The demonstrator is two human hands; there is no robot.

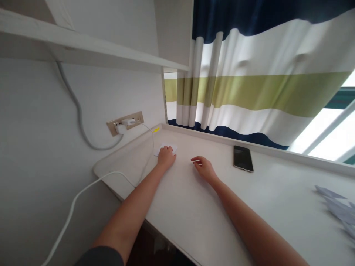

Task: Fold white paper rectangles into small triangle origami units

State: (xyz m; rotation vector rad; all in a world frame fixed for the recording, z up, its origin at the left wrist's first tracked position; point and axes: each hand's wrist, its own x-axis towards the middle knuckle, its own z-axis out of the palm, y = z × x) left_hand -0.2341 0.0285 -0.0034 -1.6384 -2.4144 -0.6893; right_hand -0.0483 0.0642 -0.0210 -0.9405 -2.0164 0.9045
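My left hand [166,155] rests with curled fingers on a small white flat object [171,147] lying on the white desk [194,214], near the back left corner. My right hand [203,167] lies a little to its right, fingers bent in a loose pinch that touches the desk surface; whether anything is between the fingertips is too small to tell. A dark phone [243,158] lies face up further right, apart from both hands.
A wall socket [125,123] holds white chargers; thin white cables [83,192] run across and off the desk's left edge. A shelf [91,51] overhangs. A striped curtain [263,85] hangs behind. Folded pale paper pieces [337,205] lie at far right.
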